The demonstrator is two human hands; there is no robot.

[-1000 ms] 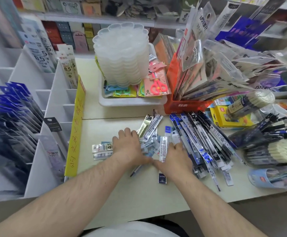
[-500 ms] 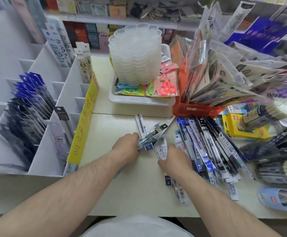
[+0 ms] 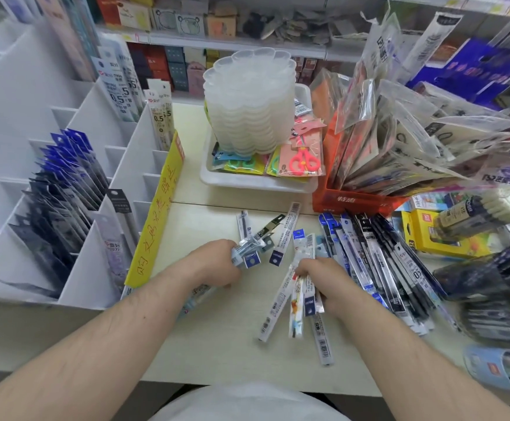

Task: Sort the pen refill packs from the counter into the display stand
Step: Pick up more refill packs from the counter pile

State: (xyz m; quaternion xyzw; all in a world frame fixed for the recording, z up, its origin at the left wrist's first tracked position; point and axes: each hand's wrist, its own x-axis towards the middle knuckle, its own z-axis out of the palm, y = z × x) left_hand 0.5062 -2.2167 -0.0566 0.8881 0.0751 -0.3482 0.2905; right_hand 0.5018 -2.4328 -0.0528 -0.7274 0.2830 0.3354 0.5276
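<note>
On the counter (image 3: 217, 354), the left hand (image 3: 214, 262) clutches a loose fan of packs (image 3: 249, 247) and the right hand (image 3: 323, 281) grips another bundle (image 3: 300, 294) hanging down; slick sleeves could slide out, since neither bunch is squared up. Both bunches jut past the fingers, near the stand (image 3: 96, 238), and more refills (image 3: 378, 265) lie just beside the right hand.

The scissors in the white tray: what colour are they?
Pink scissors, with green ones beside; head view.
</note>
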